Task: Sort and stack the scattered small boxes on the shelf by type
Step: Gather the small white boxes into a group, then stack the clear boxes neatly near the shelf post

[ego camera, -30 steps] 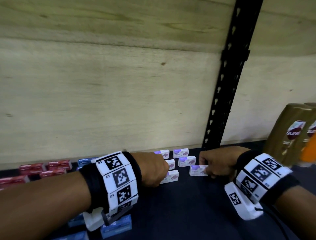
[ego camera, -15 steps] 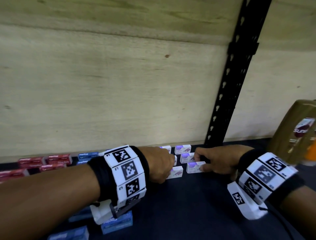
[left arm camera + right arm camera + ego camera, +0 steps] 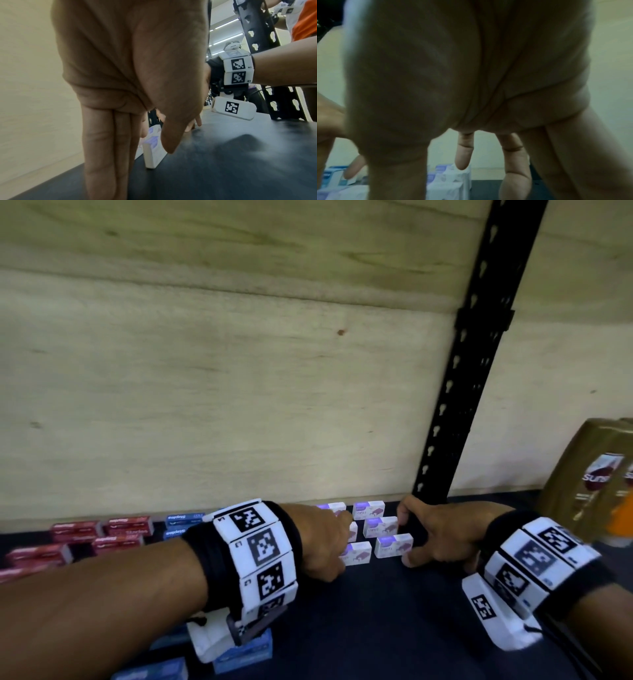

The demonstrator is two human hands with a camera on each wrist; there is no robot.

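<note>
Both hands, left (image 3: 322,539) and right (image 3: 442,537), fingers straight, press the small white-and-purple cardboard boxes (image 3: 380,527) together on the dark shelf (image 3: 394,611); stacking them comes next, I'd say.

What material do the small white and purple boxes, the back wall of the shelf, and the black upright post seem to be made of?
Small white and purple boxes: probably printed cardboard, with sharp folded edges and a slight sheen.
Pale back wall of the shelf: looks like unpainted plywood, matte, with visible grain and a knot.
Black upright post: likely painted metal, with punched keyhole slots.
</note>
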